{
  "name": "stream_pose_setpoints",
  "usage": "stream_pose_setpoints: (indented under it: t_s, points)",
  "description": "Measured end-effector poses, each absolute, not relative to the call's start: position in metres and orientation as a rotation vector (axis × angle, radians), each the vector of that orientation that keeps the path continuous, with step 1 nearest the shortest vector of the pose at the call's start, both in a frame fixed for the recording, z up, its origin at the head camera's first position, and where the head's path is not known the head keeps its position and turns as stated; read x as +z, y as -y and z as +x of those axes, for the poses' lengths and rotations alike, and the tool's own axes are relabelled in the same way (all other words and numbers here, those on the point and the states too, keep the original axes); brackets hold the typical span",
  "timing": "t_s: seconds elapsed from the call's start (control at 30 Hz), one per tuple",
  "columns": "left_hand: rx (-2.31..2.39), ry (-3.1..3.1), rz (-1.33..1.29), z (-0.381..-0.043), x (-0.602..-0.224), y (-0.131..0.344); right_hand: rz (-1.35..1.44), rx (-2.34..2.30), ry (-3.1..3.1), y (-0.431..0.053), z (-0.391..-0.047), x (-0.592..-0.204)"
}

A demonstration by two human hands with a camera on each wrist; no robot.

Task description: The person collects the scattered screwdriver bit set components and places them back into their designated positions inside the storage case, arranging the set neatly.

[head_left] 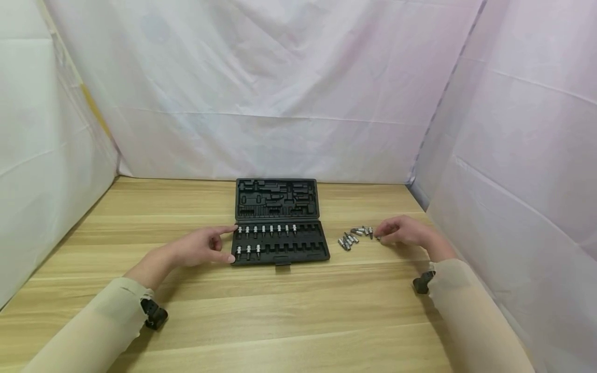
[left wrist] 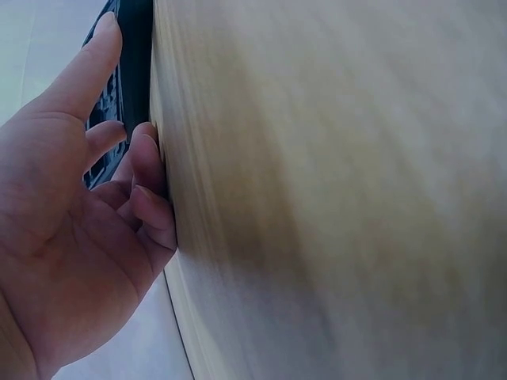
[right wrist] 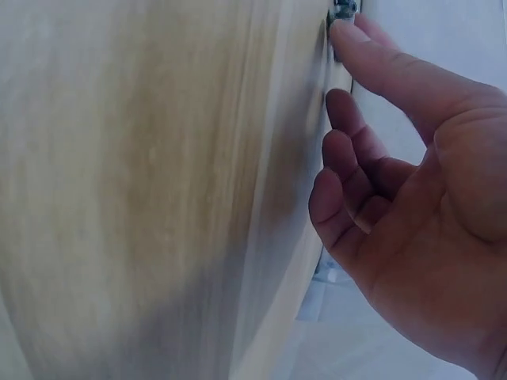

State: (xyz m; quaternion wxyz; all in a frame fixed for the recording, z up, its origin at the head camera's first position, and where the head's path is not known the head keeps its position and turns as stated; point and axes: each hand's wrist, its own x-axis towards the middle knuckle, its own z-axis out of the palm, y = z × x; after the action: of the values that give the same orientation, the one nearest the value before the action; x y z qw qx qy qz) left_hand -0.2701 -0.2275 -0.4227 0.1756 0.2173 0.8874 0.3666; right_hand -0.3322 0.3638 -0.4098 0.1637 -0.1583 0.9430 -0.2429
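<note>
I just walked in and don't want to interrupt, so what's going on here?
A person's left hand touches the left edge of an open black case on a wooden table. Their right hand seems to pinch a small bit next to some loose bits. Eight bits sit in the case's back row and three bits in the front; other slots look empty.

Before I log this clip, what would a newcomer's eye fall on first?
Probably the open black case at mid-table, with silver bits filling part of two rows. Next, the left hand, thumb and index finger touching the case's left side. Then the loose bits to the case's right, with the right hand's fingertips at one beside them.
</note>
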Motion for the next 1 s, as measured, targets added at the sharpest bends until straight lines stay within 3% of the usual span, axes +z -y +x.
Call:
stream_pose_setpoints:
  t_s: [0.43, 1.0]
  points:
    - [1.026, -2.522, 0.604, -0.270, -0.422, 0.228, -0.416, -0.749, -2.739, -0.364, -0.329, -0.408]
    - [1.024, -2.523, 0.603, -0.269, -0.421, 0.228, -0.439, -1.151, -2.603, -0.313, -0.327, -0.401]
